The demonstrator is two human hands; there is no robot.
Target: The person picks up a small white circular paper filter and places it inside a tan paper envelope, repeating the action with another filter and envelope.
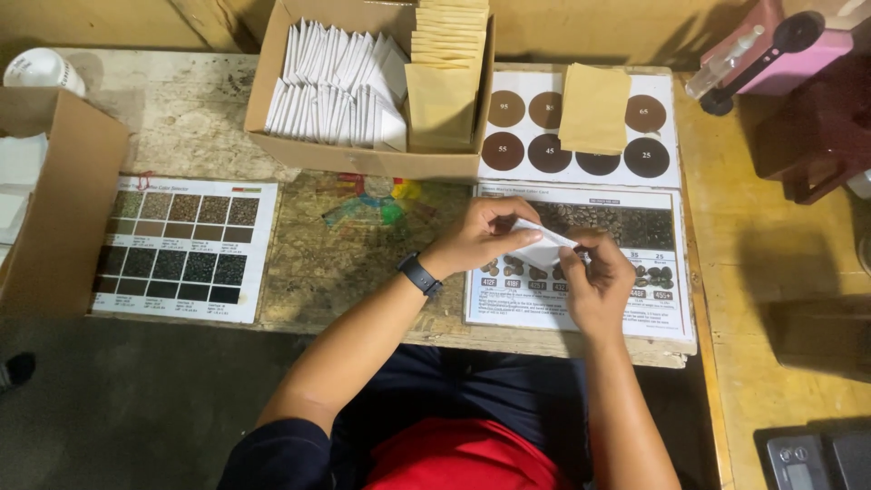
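Note:
Both my hands hold one small white paper packet [542, 245] above a printed chart of coffee beans [655, 229]. My left hand [479, 238] pinches its upper left edge, and a dark watch [419, 274] sits on that wrist. My right hand [597, 283] grips the packet's lower right end from below. Behind my hands, an open cardboard box [363, 160] holds several upright white packets [336, 89] on its left and a stack of tan envelopes [445, 68] on its right.
A loose tan envelope [594, 107] lies on a chart of brown circles [526, 136]. A colour swatch chart [181, 247] lies at left beside another cardboard box [63, 213]. A pink device [780, 50] and a clear bottle [721, 63] stand at the back right.

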